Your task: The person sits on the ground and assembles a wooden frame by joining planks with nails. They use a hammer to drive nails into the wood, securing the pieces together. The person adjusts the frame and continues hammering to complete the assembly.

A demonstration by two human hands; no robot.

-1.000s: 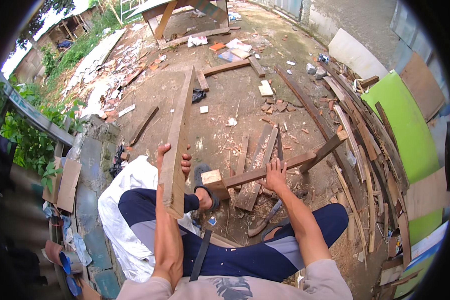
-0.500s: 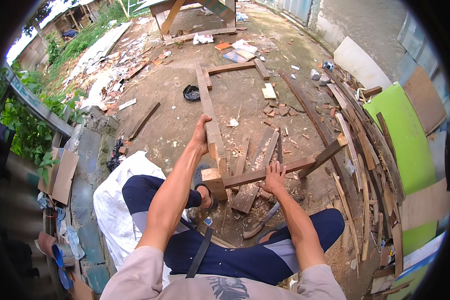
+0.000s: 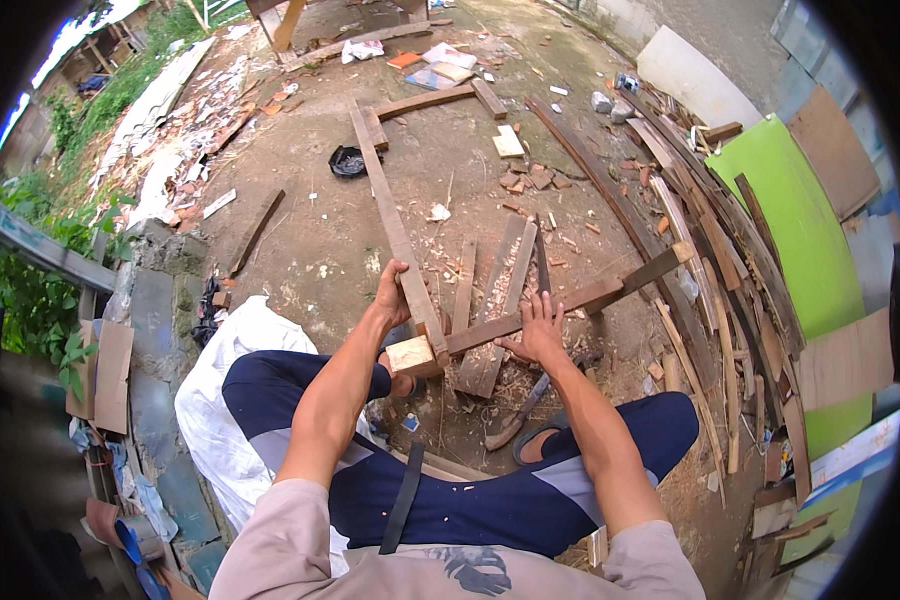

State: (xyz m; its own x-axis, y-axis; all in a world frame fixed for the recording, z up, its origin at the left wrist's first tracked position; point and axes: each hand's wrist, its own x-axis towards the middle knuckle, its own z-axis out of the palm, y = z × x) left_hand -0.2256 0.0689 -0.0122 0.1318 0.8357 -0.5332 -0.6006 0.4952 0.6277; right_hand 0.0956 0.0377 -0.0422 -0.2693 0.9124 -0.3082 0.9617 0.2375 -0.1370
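Left hand point(image 3: 393, 293) grips the long plank point(image 3: 395, 230), which runs away over the dirt ground point(image 3: 310, 250); right hand point(image 3: 540, 325) presses flat, fingers spread, on the crossing plank point(image 3: 570, 300) beside it, above the knees

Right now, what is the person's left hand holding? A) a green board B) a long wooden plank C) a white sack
B: the left hand grips the long wooden plank near its close end, while the right hand rests on a crossing wooden bar.
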